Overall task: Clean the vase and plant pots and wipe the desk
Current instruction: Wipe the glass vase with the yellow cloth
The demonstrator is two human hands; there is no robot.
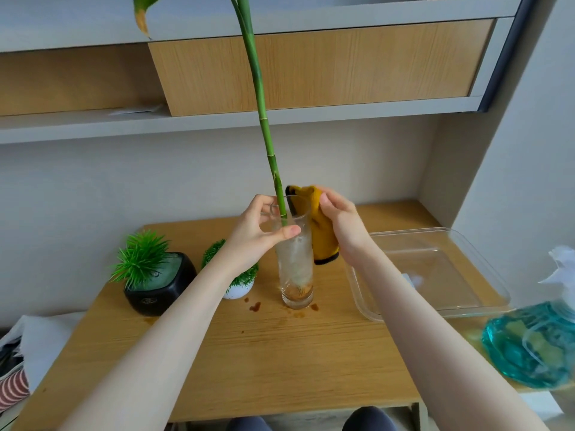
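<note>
Two hands (258, 231), unlabelled vase (295, 262)

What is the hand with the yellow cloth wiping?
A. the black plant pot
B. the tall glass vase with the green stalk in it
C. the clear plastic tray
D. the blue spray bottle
B: the right hand presses the yellow cloth against the side of the tall glass vase, while the left hand holds the vase near its rim.
</note>
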